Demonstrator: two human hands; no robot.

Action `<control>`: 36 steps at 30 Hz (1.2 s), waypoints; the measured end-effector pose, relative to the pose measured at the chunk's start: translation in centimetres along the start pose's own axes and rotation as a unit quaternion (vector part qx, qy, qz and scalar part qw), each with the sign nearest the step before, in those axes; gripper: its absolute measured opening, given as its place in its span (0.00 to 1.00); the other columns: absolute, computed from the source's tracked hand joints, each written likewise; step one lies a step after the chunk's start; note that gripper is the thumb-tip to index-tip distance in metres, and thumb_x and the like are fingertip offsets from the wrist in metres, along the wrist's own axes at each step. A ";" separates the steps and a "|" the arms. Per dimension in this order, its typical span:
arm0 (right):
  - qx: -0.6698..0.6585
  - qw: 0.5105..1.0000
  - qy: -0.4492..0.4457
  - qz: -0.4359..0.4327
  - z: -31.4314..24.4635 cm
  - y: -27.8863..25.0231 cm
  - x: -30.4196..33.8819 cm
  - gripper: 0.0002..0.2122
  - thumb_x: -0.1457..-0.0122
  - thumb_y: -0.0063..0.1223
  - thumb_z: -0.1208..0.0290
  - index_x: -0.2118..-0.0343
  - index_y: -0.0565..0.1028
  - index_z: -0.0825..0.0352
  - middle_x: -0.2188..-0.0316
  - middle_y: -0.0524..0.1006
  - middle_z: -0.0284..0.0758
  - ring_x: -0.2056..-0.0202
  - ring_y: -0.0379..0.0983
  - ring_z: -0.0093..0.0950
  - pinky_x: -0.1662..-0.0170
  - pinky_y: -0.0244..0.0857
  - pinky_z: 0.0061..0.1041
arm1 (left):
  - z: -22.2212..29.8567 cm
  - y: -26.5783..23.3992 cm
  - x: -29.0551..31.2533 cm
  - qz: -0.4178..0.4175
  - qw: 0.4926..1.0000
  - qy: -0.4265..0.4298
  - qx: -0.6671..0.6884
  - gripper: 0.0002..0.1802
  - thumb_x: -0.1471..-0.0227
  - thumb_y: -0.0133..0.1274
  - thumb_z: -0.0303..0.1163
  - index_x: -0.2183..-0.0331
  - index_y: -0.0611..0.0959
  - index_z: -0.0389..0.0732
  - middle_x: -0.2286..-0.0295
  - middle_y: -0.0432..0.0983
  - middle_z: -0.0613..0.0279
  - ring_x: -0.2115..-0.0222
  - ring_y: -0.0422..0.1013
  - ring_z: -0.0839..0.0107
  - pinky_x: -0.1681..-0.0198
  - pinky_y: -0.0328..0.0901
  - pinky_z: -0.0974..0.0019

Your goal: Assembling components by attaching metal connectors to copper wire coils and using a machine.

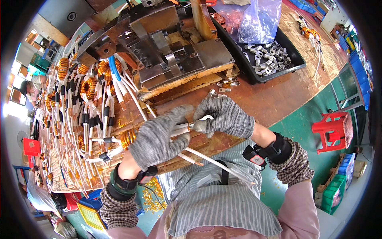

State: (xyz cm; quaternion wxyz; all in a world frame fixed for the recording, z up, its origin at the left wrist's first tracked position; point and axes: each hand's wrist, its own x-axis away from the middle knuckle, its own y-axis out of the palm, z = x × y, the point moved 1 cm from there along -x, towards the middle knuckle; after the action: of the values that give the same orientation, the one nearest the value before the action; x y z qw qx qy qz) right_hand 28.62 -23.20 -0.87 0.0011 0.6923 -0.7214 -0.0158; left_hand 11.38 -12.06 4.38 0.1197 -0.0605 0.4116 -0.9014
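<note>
Workbench (278, 99) | steel press (171, 51) ahead | coils (79, 103) left | terminal tray (274, 55) right

Near end of white sleeved wires (181, 128) hidden inside left hand (157, 137). Metal terminal (199, 126) mostly covered by right hand (227, 116); seating on wire indiscernible. Loose terminals in black tray (296, 59) too small to distinguish. Coil pile (75, 115) blurring toward desk (278, 95) edge.

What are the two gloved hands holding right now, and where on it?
Left hand grips the white-sleeved wire leads near their ends; right hand pinches a small metal terminal at the tip of one lead.
</note>
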 end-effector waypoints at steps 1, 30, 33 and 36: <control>-0.001 1.000 0.005 0.006 0.2 -0.1 0.1 0.08 0.51 0.59 0.72 0.71 0.74 0.70 0.78 0.74 0.30 0.79 0.70 0.17 0.77 0.66 0.16 | -0.1 -0.3 0.2 -0.005 1.000 0.003 0.004 0.32 0.60 0.57 0.36 0.51 0.67 0.43 0.68 0.75 0.53 0.68 0.72 0.55 0.66 0.68 0.61; -0.130 0.986 0.105 0.014 -3.2 -2.3 1.2 0.13 0.47 0.55 0.72 0.60 0.74 0.73 0.67 0.77 0.36 0.70 0.75 0.22 0.67 0.71 0.20 | -3.9 -5.6 9.1 0.219 0.902 -0.005 -0.373 0.33 0.78 0.69 0.38 0.64 0.74 0.44 0.73 0.75 0.60 0.74 0.74 0.61 0.71 0.68 0.63; -0.111 0.992 0.057 0.019 -3.3 -3.0 -0.3 0.13 0.47 0.55 0.71 0.60 0.74 0.72 0.67 0.77 0.35 0.71 0.74 0.22 0.68 0.71 0.19 | -3.0 -7.4 7.9 0.233 0.894 -0.013 -0.383 0.32 0.76 0.70 0.40 0.65 0.74 0.44 0.74 0.76 0.59 0.74 0.74 0.62 0.70 0.69 0.64; -0.091 0.995 0.007 0.038 -3.9 -3.3 -2.0 0.12 0.48 0.56 0.72 0.61 0.75 0.70 0.70 0.77 0.34 0.72 0.74 0.21 0.69 0.71 0.18 | -2.6 -9.0 6.8 0.206 0.905 -0.105 -0.356 0.33 0.75 0.70 0.39 0.63 0.74 0.42 0.73 0.77 0.59 0.73 0.75 0.63 0.68 0.69 0.65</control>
State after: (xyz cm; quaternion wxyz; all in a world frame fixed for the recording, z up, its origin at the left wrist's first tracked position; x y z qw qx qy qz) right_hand 32.07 -21.46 2.98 0.0699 0.6614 -0.7429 -0.0760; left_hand 2.81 -6.24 9.55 0.3153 -0.1071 0.6936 -0.6387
